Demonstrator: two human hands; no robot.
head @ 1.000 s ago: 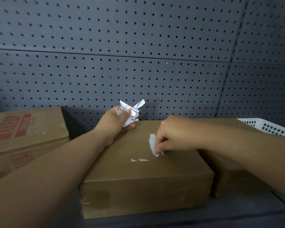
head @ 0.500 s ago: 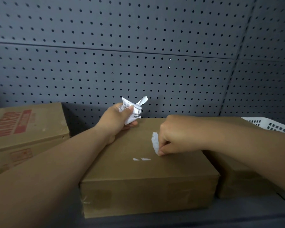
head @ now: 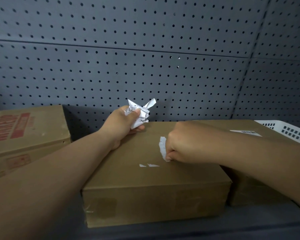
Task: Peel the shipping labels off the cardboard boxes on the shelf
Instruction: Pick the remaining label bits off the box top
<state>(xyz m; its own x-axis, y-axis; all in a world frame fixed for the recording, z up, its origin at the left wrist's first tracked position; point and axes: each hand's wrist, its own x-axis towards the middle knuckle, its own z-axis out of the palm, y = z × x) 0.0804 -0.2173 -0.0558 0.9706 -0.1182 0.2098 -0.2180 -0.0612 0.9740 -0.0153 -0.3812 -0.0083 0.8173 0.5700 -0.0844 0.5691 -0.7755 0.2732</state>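
A plain cardboard box (head: 139, 184) lies in the middle of the shelf. My left hand (head: 121, 125) rests at its far left corner and grips a crumpled wad of peeled label (head: 139, 113). My right hand (head: 184, 144) is curled on the box top and pinches a white strip of label (head: 162, 147) that stands partly lifted off the cardboard. Two small white label scraps (head: 149, 165) stay stuck just in front of it. A second box (head: 249, 193) on the right carries a flat barcode label (head: 246, 132), partly hidden by my right forearm.
A cardboard box with red print (head: 24, 132) sits at the left. A white slotted plastic basket (head: 287, 131) stands at the far right. A grey pegboard wall (head: 145, 58) closes the back, and the dark shelf surface (head: 163, 231) runs along the front.
My right hand has kept pulling at the white strip, shifting slightly; the view drifted left, and the barcode label on the right box came into sight. My left hand still holds the wad.
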